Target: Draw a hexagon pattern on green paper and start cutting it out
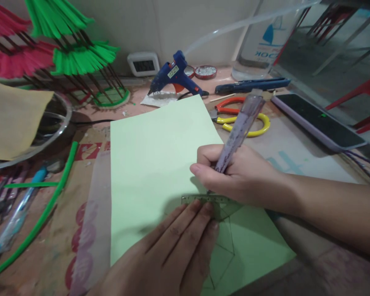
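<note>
A pale green sheet of paper (154, 164) lies on the table in front of me. My left hand (172, 250) lies flat on it, fingers stretched out and together, pressing down a clear set-square ruler (222, 230) whose top edge shows at the fingertips. My right hand (234, 174) is closed round a translucent purple pen (240, 127), its tip down on the paper at the ruler's top edge.
A blue glue gun (175, 76), orange and yellow-handled scissors (246, 121), a phone (317, 119) and a dark blue tool (253, 85) lie behind the paper. Left are green tubing (43, 213), pens (15, 218), a metal bowl (58, 119) and green and red paper trees (74, 53).
</note>
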### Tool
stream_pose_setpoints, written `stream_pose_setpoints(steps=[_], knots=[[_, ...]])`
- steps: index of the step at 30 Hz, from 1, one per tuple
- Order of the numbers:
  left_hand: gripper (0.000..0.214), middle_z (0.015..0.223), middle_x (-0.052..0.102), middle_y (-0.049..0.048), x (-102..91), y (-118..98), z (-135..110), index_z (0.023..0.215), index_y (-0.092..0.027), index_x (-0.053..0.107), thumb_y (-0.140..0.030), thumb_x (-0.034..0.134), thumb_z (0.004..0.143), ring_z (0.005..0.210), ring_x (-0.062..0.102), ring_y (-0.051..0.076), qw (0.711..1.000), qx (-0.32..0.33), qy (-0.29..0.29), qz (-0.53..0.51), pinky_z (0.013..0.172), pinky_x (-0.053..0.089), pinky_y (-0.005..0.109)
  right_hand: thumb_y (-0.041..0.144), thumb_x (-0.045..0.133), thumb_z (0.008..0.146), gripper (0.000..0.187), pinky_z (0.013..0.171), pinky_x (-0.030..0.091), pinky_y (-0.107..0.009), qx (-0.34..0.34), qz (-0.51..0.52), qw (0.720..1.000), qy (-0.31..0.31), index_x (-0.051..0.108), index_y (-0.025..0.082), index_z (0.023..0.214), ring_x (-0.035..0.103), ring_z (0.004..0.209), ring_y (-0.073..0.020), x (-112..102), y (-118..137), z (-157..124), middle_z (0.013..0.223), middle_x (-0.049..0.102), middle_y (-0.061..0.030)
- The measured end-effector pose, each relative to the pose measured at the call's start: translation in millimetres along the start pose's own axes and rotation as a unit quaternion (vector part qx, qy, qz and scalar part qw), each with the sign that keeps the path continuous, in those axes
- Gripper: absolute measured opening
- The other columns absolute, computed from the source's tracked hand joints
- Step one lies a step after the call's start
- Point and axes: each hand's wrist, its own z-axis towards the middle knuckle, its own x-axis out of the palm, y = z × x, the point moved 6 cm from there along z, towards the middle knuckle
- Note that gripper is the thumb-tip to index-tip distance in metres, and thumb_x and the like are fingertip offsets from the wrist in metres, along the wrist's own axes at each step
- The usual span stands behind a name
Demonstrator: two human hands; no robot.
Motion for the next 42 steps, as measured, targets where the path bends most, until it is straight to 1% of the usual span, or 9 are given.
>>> stream_pose_setpoints(steps=[4,9,12,17,23,28,32,39,42], knots=[[0.043,0.142,0.066,0.0067,-0.5,-0.8,0.2,0.135,-0.014,0.063,-0.012,0.03,0.107,0.141,0.051,0.021,1.0,-0.023,0.016,-0.01,0.125,0.028,0.035,0.033,0.056,0.098,0.038,0.05,0.028,-0.025,0.001,0.005,1.0,-0.002,0.04,0.021,0.065,0.036,0.054,-0.0085,-0.2,-1.8,-0.4,0.058,0.038,0.0065],[0.04,0.148,0.062,0.0072,-2.1,-3.1,0.6,0.139,-0.015,0.06,-0.015,0.039,0.105,0.144,0.048,0.022,0.999,-0.021,0.033,-0.017,0.121,0.036,0.036,0.032,0.056,0.097,0.038,0.051,0.028,-0.026,0.003,0.003,1.0,0.001,0.04,0.021,0.064,0.035,0.053,-0.0085,-0.2,-2.0,-0.3,0.058,0.038,0.0065],[0.04,0.147,0.063,0.0073,0.2,-1.1,0.8,0.138,-0.015,0.061,-0.014,0.039,0.104,0.144,0.048,0.022,0.998,-0.032,0.041,-0.019,0.121,0.036,0.036,0.031,0.056,0.097,0.038,0.051,0.028,-0.025,-0.003,0.005,1.0,0.002,0.04,0.021,0.064,0.035,0.054,-0.0081,-0.2,-0.5,0.1,0.059,0.038,0.0067],[0.04,0.144,0.065,0.0078,0.3,-1.9,0.9,0.136,-0.014,0.062,-0.014,0.035,0.106,0.142,0.05,0.022,0.999,-0.022,0.027,-0.016,0.122,0.033,0.036,0.029,0.055,0.097,0.038,0.051,0.028,-0.025,-0.005,0.004,1.0,0.002,0.039,0.021,0.064,0.035,0.053,-0.0079,0.9,0.0,0.1,0.058,0.037,0.0071],[0.042,0.144,0.065,0.0065,0.3,-2.5,-2.0,0.136,-0.013,0.06,-0.012,0.028,0.108,0.142,0.05,0.021,0.999,-0.019,0.023,-0.021,0.125,0.027,0.037,0.034,0.056,0.097,0.038,0.051,0.028,-0.025,0.0,-0.002,1.0,0.011,0.039,0.022,0.065,0.035,0.054,-0.0088,2.3,-1.8,-0.8,0.058,0.037,0.0065],[0.041,0.146,0.063,0.0068,-0.6,-1.8,-0.7,0.138,-0.014,0.06,-0.013,0.033,0.107,0.144,0.048,0.021,0.999,-0.032,0.031,-0.017,0.124,0.029,0.037,0.033,0.055,0.097,0.038,0.052,0.028,-0.025,-0.006,-0.009,1.0,0.016,0.039,0.022,0.065,0.035,0.054,-0.0088,2.9,-0.9,-0.8,0.058,0.038,0.0067],[0.042,0.148,0.062,0.0077,0.0,-3.3,-0.7,0.14,-0.014,0.06,-0.015,0.034,0.106,0.144,0.048,0.023,0.999,-0.019,0.038,-0.009,0.123,0.032,0.037,0.033,0.055,0.097,0.038,0.052,0.029,-0.026,0.001,-0.006,1.0,0.019,0.038,0.022,0.064,0.035,0.054,-0.0088,3.2,-1.5,-0.8,0.058,0.038,0.0066],[0.043,0.144,0.065,0.0081,2.9,-0.8,-2.3,0.136,-0.013,0.06,-0.012,0.029,0.106,0.141,0.052,0.023,1.0,-0.003,-0.007,-0.003,0.122,0.033,0.037,0.032,0.054,0.098,0.038,0.052,0.028,-0.025,-0.014,-0.01,1.0,0.017,0.038,0.022,0.065,0.035,0.054,-0.0083,2.6,-0.2,-0.4,0.058,0.037,0.0073],[0.042,0.143,0.065,0.0097,2.0,-1.7,-1.0,0.136,-0.012,0.06,-0.011,0.031,0.105,0.14,0.053,0.024,1.0,0.001,-0.005,0.006,0.12,0.035,0.039,0.032,0.055,0.097,0.038,0.052,0.027,-0.026,-0.014,-0.01,1.0,0.018,0.038,0.022,0.065,0.035,0.054,-0.0085,3.5,-0.8,-0.4,0.058,0.037,0.0073]])
